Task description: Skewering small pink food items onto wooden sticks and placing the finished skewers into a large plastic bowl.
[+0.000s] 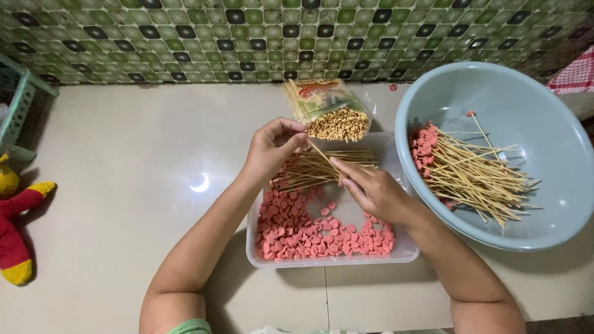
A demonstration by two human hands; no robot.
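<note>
My left hand point(272, 148) and my right hand point(371, 188) hover over a clear plastic tray point(328, 261) of pink sausage slices point(309, 238). Both pinch one thin bamboo skewer point(323, 152) that runs between them, the left at its upper end, the right at its lower end. More finished skewers point(322, 168) with pink pieces lie at the tray's far side. An open plastic bag of bare bamboo skewers point(328, 111) lies just beyond the tray, ends facing me.
A large pale blue basin point(557, 154) at the right holds several loaded skewers point(476, 173). A red and yellow plush toy point(15, 229) lies at the left. A green basket point(18, 99) stands far left. A green tiled wall point(278, 37) backs the floor.
</note>
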